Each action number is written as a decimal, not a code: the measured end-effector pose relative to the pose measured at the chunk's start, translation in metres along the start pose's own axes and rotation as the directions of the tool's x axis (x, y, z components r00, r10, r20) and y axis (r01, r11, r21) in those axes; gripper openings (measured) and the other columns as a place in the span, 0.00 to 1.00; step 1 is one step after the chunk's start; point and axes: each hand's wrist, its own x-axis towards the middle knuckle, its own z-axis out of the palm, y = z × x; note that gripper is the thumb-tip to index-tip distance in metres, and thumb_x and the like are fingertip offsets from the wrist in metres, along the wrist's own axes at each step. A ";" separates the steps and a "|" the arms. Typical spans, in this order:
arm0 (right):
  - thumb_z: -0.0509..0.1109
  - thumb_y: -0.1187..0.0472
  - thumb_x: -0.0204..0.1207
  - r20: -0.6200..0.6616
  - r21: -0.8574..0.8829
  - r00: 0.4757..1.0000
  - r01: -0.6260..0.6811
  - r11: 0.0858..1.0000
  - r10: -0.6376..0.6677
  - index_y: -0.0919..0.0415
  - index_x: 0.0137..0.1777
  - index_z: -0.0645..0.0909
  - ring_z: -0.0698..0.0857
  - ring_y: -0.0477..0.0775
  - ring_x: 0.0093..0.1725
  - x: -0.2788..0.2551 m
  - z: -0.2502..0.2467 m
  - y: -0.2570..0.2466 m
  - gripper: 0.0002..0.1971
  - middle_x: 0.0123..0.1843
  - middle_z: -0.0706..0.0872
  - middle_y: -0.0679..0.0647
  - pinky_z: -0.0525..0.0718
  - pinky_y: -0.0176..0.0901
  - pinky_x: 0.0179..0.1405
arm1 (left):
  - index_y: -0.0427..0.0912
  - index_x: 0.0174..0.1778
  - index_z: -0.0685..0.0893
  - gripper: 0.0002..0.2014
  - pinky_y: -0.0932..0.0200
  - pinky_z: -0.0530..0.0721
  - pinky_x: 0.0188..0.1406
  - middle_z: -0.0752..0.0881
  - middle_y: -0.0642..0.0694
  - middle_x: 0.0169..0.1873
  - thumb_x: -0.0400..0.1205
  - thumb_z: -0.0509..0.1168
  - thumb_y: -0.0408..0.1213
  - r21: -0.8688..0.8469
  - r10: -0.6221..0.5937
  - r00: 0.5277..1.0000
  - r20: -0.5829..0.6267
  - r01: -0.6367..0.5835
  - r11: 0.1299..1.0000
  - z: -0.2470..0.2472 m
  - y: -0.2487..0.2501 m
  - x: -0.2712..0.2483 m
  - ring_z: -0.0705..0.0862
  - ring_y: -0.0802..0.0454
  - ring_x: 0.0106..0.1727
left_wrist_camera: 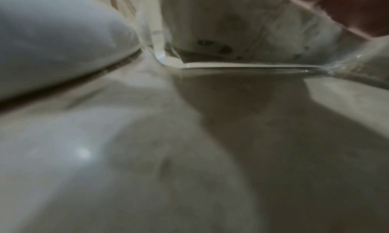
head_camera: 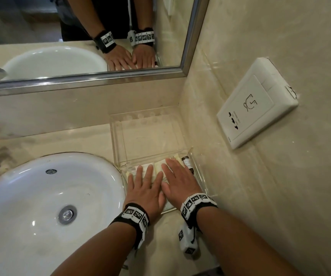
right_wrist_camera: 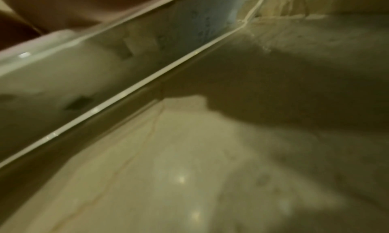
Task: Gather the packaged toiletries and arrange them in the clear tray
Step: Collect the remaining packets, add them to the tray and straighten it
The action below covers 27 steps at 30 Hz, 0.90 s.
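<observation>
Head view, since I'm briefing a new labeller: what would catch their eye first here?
Two flat hands, left hand and right hand, lie side by side on pale packets in the near end of a clear tray in the counter's corner. A white sink fills the left, and a mirror above repeats the hands. A small dark bottle lies beside the right fingers.

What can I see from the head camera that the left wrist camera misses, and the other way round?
Only the head view shows both hands: the left hand and right hand lie flat, fingers straight, on the cream toiletry packets, beside a small dark bottle; also the mirror and wall socket plate.

Only the left wrist view shows the tray's near corner up close, low against the countertop.

Both show the clear tray and the white sink.
</observation>
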 end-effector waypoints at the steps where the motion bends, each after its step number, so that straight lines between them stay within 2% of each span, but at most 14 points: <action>1: 0.48 0.42 0.87 -0.005 -0.006 1.000 0.000 1.000 0.000 0.53 0.90 0.50 0.41 0.50 0.90 0.000 0.001 0.000 0.34 0.92 0.45 0.51 0.37 0.49 0.87 | 0.55 0.87 0.47 0.34 0.31 0.34 0.81 0.41 0.44 0.87 0.84 0.39 0.59 -0.004 -0.002 1.000 0.001 0.002 1.000 0.000 0.000 0.001 0.34 0.36 0.85; 6: 0.48 0.41 0.85 -0.022 -0.019 1.000 -0.019 1.000 0.018 0.49 0.90 0.52 0.43 0.52 0.90 0.000 0.000 -0.002 0.33 0.92 0.49 0.51 0.35 0.53 0.87 | 0.55 0.87 0.43 0.34 0.32 0.32 0.81 0.40 0.45 0.87 0.84 0.37 0.58 -0.017 -0.004 1.000 0.004 0.004 1.000 -0.001 0.001 0.002 0.34 0.38 0.86; 11: 0.47 0.38 0.83 -0.030 -0.067 0.993 -0.113 0.991 0.111 0.41 0.89 0.54 0.45 0.54 0.90 -0.001 -0.001 -0.006 0.33 0.91 0.52 0.46 0.33 0.66 0.85 | 0.57 0.87 0.42 0.33 0.33 0.32 0.81 0.38 0.47 0.87 0.84 0.35 0.59 -0.016 -0.010 1.000 0.004 0.010 1.000 -0.002 0.000 0.002 0.33 0.40 0.86; 18: 0.46 0.39 0.83 -0.001 -0.040 0.993 -0.116 0.992 0.116 0.40 0.89 0.49 0.40 0.51 0.89 0.003 -0.003 -0.003 0.33 0.91 0.49 0.45 0.29 0.64 0.84 | 0.58 0.86 0.42 0.32 0.32 0.35 0.81 0.41 0.48 0.87 0.84 0.37 0.60 -0.011 -0.011 1.000 -0.004 0.011 1.000 -0.001 -0.002 0.002 0.36 0.39 0.86; 23: 0.45 0.39 0.83 -0.027 -0.052 0.994 -0.112 0.992 0.110 0.40 0.89 0.51 0.43 0.51 0.90 0.003 0.001 -0.003 0.33 0.91 0.52 0.46 0.31 0.65 0.84 | 0.60 0.86 0.39 0.32 0.32 0.33 0.80 0.39 0.49 0.87 0.85 0.36 0.59 -0.024 -0.016 1.000 0.000 0.016 1.000 0.000 -0.002 0.003 0.35 0.40 0.86; 27: 0.47 0.39 0.82 -0.055 -0.018 0.992 -0.112 0.994 0.111 0.39 0.88 0.55 0.45 0.50 0.89 0.004 0.002 -0.003 0.33 0.90 0.54 0.45 0.33 0.65 0.85 | 0.60 0.86 0.39 0.32 0.31 0.33 0.80 0.37 0.50 0.87 0.84 0.36 0.59 -0.039 -0.020 1.000 0.014 0.021 0.999 0.000 -0.003 0.003 0.33 0.41 0.86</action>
